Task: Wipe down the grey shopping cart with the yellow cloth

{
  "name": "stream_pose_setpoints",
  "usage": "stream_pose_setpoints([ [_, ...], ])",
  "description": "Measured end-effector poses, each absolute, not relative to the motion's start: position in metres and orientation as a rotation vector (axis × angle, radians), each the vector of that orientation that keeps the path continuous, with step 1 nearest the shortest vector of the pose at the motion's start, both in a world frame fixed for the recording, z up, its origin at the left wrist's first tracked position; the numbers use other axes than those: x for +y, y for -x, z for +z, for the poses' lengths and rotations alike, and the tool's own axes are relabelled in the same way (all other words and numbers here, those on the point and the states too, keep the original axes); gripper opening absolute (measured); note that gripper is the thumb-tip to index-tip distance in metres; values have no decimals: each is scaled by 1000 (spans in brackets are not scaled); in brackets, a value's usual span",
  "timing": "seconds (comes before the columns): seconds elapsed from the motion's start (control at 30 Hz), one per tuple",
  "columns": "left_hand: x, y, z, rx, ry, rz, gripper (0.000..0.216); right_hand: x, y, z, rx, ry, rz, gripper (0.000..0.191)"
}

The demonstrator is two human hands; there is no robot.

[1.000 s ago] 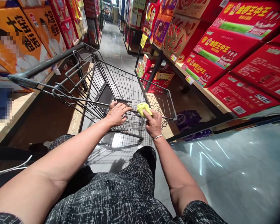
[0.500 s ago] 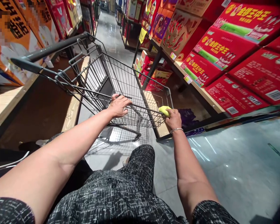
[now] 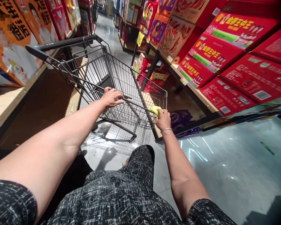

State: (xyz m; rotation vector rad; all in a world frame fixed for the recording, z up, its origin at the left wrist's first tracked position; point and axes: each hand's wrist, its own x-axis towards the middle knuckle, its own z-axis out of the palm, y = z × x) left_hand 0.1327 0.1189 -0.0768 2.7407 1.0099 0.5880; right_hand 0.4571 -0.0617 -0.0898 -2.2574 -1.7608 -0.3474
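Apparently gripping cart (image 3: 106, 82) with left hand (image 3: 111, 97) for steadiness, and clutching cloth (image 3: 155, 109) in right hand (image 3: 163, 120) to hug the rim (image 3: 138, 104).

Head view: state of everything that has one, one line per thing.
Cart, upright
Side rail, a hand at two places along it
Yellow cloth, bunched against the side rail
Right grip, closed over the yellow cloth
Left grip, resting on the side rail, firmness unclear
Red boxes, stacked, no open flap visible
Orange boxes, side by side, tops mostly out of view
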Motion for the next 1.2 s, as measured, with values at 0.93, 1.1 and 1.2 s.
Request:
stream_pose_setpoints([
  [0.93, 114, -91, -61, 1408, -2583, 447, 39, -128, -427, -232, -2275, 2050, -85, 45],
  [1.1, 94, -118, -59, 1451, -2633, 395, 33, -119, -453, -193, -1940, 1735, -507, 41],
  [1.2, 66, -155, -60, 1294, -2658, 425, 40, -117, -457, -209, -1945, 1714, -451, 40],
])
